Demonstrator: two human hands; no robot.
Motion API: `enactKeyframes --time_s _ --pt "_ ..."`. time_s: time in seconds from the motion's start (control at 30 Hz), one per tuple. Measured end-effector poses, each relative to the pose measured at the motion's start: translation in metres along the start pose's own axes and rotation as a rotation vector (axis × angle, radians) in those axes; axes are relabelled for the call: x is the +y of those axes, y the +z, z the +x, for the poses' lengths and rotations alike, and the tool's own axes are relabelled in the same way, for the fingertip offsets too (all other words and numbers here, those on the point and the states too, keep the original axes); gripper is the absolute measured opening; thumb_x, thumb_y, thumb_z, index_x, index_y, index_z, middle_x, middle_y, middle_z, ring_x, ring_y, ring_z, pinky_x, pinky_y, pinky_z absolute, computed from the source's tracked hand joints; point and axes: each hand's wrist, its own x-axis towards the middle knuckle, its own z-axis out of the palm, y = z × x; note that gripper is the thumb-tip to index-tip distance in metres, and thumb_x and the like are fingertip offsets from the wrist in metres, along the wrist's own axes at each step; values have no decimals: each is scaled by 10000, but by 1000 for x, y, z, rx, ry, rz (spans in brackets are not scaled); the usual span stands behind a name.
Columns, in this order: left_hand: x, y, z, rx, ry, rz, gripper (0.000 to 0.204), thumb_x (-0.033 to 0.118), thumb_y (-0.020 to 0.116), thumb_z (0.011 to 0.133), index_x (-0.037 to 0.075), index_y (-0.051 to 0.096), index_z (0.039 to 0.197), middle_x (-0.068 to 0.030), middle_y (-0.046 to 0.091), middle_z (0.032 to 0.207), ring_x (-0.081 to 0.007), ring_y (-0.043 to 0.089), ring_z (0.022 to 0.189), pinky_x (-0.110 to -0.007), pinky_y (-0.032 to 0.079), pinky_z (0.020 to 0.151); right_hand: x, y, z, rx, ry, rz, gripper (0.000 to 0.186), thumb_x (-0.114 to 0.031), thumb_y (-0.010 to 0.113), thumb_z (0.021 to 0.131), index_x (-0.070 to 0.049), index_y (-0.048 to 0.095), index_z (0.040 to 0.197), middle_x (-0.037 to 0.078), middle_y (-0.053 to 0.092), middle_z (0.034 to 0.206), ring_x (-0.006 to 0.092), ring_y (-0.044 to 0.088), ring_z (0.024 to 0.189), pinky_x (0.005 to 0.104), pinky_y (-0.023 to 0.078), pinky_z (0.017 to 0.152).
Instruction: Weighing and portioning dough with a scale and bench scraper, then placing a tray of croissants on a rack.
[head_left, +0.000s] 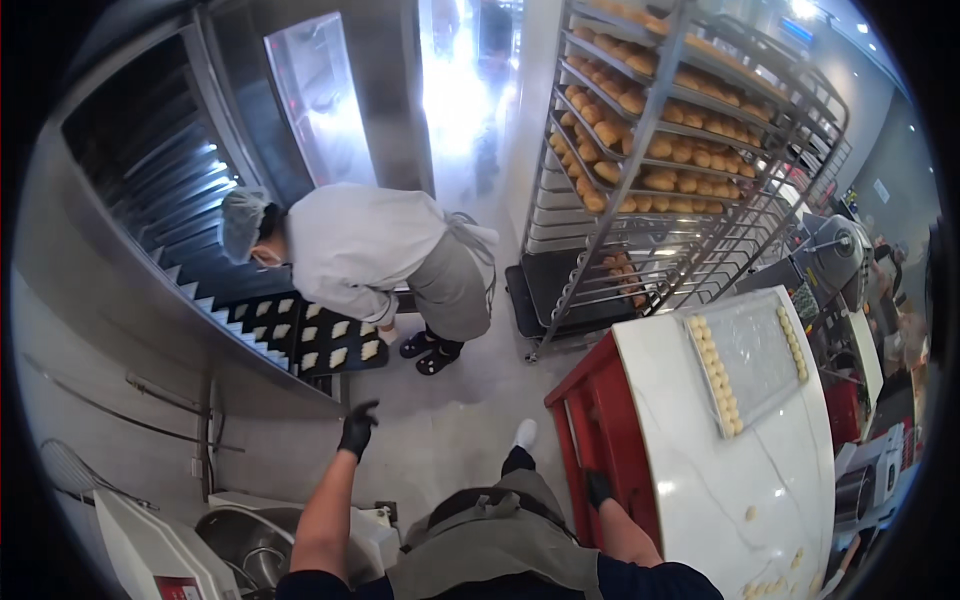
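My left hand [358, 430], in a black glove, is held out in the air with its fingers apart and nothing in it. It is nearest to a dark tray [350, 360] of pale shaped dough pieces [339, 355] at the tall steel cabinet, without touching it. My right hand [598, 488], also gloved in black, hangs low beside the red base [630, 440] of the worktable. Its fingers are too dark and small to make out. A co-worker [370, 240] in white jacket, grey apron and hair net bends over the tray, one hand at its edge.
A tall rack [640, 130] with trays of browned bread rolls stands ahead right. The white marble worktable [690, 520] holds a tray [755, 350] with rows of small dough balls. A mixer [250, 545] stands at the lower left, and a whisk [70, 465] hangs near it.
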Motion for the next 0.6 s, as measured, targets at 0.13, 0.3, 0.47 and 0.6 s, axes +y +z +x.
enactKeyframes --time_s 0.13,0.3,0.47,0.6 --pt "136 190 125 -51 -220 -32 392 126 571 868 92 697 1237 17 684 923 -70 516 694 -223 389 603 -95 -98 191 28 -27 -97 433 -174 453 1010 -6 490 1407 275 441 1468 441 435 1333 463 376 1100" --pt "207 332 238 -177 -111 -294 475 270 546 1000 189 514 1467 71 487 733 -35 359 633 -176 230 560 -258 -257 498 432 -444 591 600 -323 488 1047 -55 306 1551 193 321 1581 346 370 1422 415 287 1178" --pt "248 366 353 -167 -61 -328 520 389 568 997 275 474 1496 76 519 764 -31 357 634 -185 251 571 -411 -409 713 493 -691 796 824 -360 658 963 -55 204 1579 269 223 1605 434 338 1426 468 353 1142" --pt "204 357 419 -132 -72 -419 574 426 541 1015 269 384 1545 60 541 785 -32 388 631 -175 253 539 -482 -446 827 258 -379 999 1220 -462 842 772 -28 47 1590 278 119 1628 398 238 1488 431 260 1205"
